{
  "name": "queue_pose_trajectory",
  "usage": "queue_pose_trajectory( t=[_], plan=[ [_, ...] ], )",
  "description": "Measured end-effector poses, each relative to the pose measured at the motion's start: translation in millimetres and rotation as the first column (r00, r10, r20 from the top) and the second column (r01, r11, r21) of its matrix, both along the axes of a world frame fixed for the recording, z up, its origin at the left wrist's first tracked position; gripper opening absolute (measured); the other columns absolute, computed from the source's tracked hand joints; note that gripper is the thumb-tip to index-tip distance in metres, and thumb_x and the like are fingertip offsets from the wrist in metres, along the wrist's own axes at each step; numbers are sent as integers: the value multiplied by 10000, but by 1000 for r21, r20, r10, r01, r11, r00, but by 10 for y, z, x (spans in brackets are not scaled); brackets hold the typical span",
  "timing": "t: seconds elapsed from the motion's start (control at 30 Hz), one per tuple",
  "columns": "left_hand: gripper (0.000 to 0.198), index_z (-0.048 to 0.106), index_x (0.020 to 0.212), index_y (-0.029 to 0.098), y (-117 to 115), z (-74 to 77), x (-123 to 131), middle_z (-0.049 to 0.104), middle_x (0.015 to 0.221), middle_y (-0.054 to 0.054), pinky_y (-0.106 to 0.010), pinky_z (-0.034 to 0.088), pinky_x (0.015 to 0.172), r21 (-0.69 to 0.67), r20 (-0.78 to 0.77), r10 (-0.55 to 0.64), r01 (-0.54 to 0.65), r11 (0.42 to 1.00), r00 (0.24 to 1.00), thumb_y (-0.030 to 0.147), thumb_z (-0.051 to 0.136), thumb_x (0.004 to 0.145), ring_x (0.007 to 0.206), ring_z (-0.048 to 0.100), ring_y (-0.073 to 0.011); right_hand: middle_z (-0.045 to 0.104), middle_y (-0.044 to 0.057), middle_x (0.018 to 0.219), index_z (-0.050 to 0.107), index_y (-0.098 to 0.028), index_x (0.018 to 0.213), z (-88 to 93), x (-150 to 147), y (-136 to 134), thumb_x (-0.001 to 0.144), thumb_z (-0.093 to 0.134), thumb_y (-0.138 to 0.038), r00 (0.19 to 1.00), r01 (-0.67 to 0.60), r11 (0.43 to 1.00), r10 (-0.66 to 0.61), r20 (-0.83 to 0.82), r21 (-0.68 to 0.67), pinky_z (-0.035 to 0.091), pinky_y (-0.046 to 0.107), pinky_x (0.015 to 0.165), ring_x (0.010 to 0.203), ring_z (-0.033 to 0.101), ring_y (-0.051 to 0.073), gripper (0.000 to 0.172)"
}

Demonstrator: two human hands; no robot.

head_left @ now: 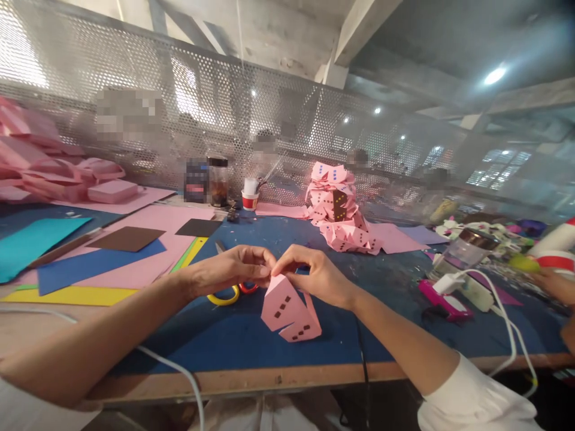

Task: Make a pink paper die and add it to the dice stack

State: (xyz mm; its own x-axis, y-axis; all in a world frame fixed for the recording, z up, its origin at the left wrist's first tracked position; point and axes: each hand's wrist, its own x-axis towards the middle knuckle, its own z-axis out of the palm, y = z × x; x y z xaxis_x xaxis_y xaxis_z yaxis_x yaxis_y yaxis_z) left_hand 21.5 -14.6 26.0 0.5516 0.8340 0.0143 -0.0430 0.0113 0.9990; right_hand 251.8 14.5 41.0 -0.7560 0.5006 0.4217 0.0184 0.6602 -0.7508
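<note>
A folded pink paper piece (pixel 291 308) with rows of small dark squares and a notch at its lower edge hangs between my hands above the blue mat. My left hand (pixel 242 263) pinches its top corner between thumb and fingers. From the other side, my right hand (pixel 309 269) also grips the top corner, its fingertips meeting the left ones. Scissors (pixel 223 297) with a yellow and a red handle lie on the mat just behind my left hand and are partly hidden by it. Behind my hands stands a stack of similar pink paper pieces (pixel 335 206) with coloured squares.
Pink, blue and brown paper sheets (pixel 126 239) lie at left, below a pink paper heap (pixel 40 161). A jar (pixel 218 182) and a red-white cup (pixel 250 194) stand by the mesh screen. At right are a magenta power strip (pixel 444 299), a white cable and another person's hand (pixel 557 286).
</note>
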Motion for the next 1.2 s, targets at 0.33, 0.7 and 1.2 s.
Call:
queue_pose_trajectory(
  t=[0.33,0.7,1.2],
  plan=[
    [182,693,1062,198,31,-50,5,634,888,-24,-237,477,736,-82,51,21,-16,996,999,259,689,891,784,601,-126,615,33,1074,704,-264,995,-54,39,37,936,648,-190,991,69,972,-41,-130,224,535,321,868,987,617,150,110],
    [52,693,861,147,102,-181,-4,659,785,-34,-205,465,673,-180,184,119,-86,980,976,194,714,863,708,594,-109,617,40,1059,686,-269,1071,-135,20,64,948,623,-161,992,64,957,-30,-120,285,543,328,866,1002,608,161,176],
    [158,702,971,179,29,-116,65,681,780,-19,-189,447,597,-207,110,134,-109,972,985,267,734,844,644,602,-97,652,30,1044,667,-244,1013,-243,-29,122,925,624,-117,988,126,938,-90,-124,322,528,337,925,1001,629,161,160]
  ],
)
